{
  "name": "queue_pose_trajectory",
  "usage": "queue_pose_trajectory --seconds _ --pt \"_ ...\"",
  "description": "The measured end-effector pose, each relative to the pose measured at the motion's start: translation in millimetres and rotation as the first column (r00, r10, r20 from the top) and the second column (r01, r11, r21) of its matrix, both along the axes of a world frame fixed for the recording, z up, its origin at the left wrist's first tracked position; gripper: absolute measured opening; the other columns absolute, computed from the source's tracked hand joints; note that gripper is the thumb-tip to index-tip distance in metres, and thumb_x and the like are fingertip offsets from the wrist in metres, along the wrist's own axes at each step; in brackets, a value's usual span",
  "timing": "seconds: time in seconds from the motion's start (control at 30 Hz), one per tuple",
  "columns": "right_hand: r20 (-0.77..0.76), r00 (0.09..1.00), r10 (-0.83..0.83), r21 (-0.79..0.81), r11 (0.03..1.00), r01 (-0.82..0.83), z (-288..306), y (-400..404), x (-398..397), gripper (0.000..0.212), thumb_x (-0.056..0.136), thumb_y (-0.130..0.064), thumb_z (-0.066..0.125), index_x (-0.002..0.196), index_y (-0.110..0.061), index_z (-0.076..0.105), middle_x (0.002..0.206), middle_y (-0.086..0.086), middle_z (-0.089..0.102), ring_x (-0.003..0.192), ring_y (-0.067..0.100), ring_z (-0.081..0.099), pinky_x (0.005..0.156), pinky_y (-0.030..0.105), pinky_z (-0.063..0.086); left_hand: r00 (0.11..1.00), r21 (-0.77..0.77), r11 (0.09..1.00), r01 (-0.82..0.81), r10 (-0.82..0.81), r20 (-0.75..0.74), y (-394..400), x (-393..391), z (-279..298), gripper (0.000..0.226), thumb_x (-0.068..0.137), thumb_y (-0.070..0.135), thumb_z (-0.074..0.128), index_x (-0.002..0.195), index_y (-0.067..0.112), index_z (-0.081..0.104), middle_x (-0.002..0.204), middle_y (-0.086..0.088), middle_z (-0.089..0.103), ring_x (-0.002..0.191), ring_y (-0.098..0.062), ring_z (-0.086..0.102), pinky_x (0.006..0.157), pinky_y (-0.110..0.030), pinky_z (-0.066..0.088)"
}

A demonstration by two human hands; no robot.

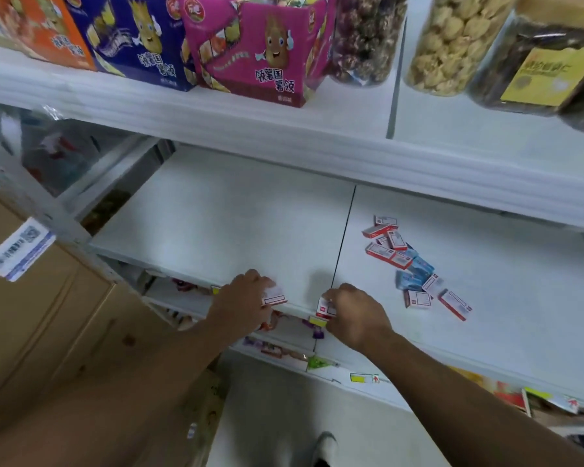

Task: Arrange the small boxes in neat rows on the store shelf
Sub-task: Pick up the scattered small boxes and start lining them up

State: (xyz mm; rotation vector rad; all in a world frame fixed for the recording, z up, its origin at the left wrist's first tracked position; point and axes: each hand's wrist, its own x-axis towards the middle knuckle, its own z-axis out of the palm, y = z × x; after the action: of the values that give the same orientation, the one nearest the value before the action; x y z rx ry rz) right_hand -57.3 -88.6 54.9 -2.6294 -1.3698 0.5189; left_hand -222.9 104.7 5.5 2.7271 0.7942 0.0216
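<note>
A loose pile of several small boxes (406,261), red-and-white and light blue, lies scattered on the right panel of the white shelf (236,224). My left hand (241,298) grips one small white box with red trim (274,295) at the shelf's front edge. My right hand (354,315) holds another small red-and-white box (324,308) upright at the front edge, close to the seam between the two shelf panels. The two hands are about a hand's width apart. The pile sits to the right of and behind my right hand.
On the upper shelf stand orange, blue and pink snack cartons (257,52) and clear jars of dried goods (452,42). Cardboard boxes (31,315) stack at the left. Lower shelves (284,352) hold packaged items and price tags. My shoe (326,446) shows on the floor.
</note>
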Motion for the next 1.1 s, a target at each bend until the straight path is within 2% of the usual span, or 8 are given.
queue_pose_trajectory --seconds 0.13,0.33,0.63,0.77,0.87,1.03,1.1 --pt "-0.037 0.999 -0.02 0.013 1.0 0.021 -8 -2 20 0.047 0.086 -0.03 0.08 0.13 -0.029 0.066 0.119 0.0 0.064 0.107 0.023 0.065 0.087 0.033 0.056 1.0 -0.054 0.998 0.011 -0.012 -0.019 -4 20 -2 0.05 0.095 0.041 0.07 0.143 0.032 0.059 0.126 0.008 0.059 0.11 -0.016 0.06 0.091 -0.037 0.06" --pt "-0.062 0.998 -0.02 0.058 0.998 0.024 -22 0 44 0.047 0.087 -0.024 0.075 0.133 -0.026 0.066 0.121 0.001 0.063 0.11 0.025 0.063 0.09 0.034 0.055 0.991 0.051 0.992 0.115 -0.111 -0.07 14 58 5 0.048 0.097 0.037 0.071 0.143 0.028 0.061 0.129 0.004 0.06 0.115 -0.019 0.057 0.098 -0.042 0.055" --pt "-0.093 0.995 -0.023 0.061 0.998 0.029 -39 -4 57 0.044 0.087 -0.026 0.072 0.13 -0.026 0.066 0.116 -0.001 0.062 0.102 0.02 0.062 0.076 0.026 0.047 0.992 -0.034 0.992 0.119 -0.121 -0.04 30 122 -7 0.049 0.094 0.035 0.072 0.142 0.026 0.065 0.123 0.002 0.059 0.109 -0.019 0.057 0.086 -0.037 0.061" --pt "-0.086 0.994 -0.064 0.062 0.996 0.069 -45 -2 56 0.043 0.088 -0.028 0.074 0.13 -0.027 0.066 0.116 -0.003 0.063 0.103 0.019 0.063 0.081 0.028 0.056 0.991 -0.055 0.989 0.135 -0.136 -0.016 45 147 -23 0.049 0.095 0.029 0.075 0.142 0.024 0.065 0.125 -0.002 0.059 0.113 -0.024 0.055 0.088 -0.039 0.056" --pt "-0.075 0.994 -0.08 0.072 0.994 0.085 -54 5 52 0.044 0.088 -0.026 0.073 0.131 -0.027 0.065 0.117 -0.004 0.064 0.102 0.017 0.062 0.081 0.027 0.055 0.986 -0.079 0.983 0.165 -0.167 -0.017 57 158 -37 0.043 0.095 0.024 0.074 0.138 0.024 0.067 0.122 -0.003 0.06 0.114 -0.025 0.053 0.089 -0.04 0.054" --pt "-0.082 0.991 -0.102 0.092 0.99 0.11 -68 23 40 0.045 0.088 -0.022 0.073 0.133 -0.026 0.066 0.12 -0.002 0.066 0.105 0.018 0.064 0.084 0.032 0.059 0.982 -0.119 0.975 0.186 -0.186 0.013 63 156 -60 0.035 0.097 0.024 0.074 0.131 0.028 0.069 0.12 0.0 0.062 0.111 -0.021 0.054 0.086 -0.034 0.053" --pt "-0.084 0.99 -0.111 0.089 0.989 0.119 -72 28 39 0.045 0.09 -0.024 0.073 0.134 -0.026 0.065 0.122 -0.002 0.066 0.107 0.018 0.064 0.086 0.031 0.059 0.984 -0.172 0.969 0.179 -0.177 0.029 64 149 -70 0.044 0.095 0.021 0.076 0.137 0.028 0.065 0.127 0.001 0.062 0.116 -0.021 0.055 0.088 -0.032 0.055"
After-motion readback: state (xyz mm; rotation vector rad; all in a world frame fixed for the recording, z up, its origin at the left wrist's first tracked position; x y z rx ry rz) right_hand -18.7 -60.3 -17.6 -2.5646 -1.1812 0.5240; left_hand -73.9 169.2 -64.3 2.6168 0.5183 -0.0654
